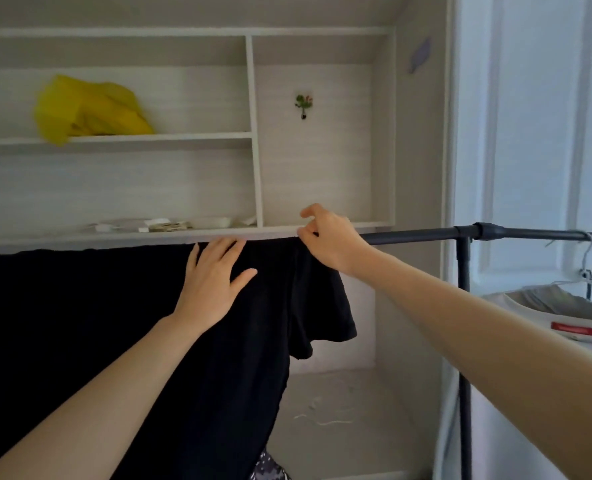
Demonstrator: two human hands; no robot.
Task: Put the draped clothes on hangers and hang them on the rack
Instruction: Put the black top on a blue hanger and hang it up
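The fingers of the left hand lie straight and spread, palm flat against the black garment just under its top fold. The right hand has its fingers curled, thumb and fingertips pinching the garment's upper edge where it crosses the dark rack bar. The garment is draped over that bar, filling the left lower part of the view and hanging down in front of the white shelving unit; a short sleeve falls loose below the right wrist. Further right along the bar, past its upright post, wire hangers hang by their hooks, and a white garment with a red label hangs there beside a grey one. Of the shelving compartments, the upper left one holds a crumpled yellow bag, the one below it holds flat papers and small packets, too blurred to identify, and the tall right one has a small plant-shaped decoration on its back wall. The lower open compartment holds a thin white cord lying on its floor.
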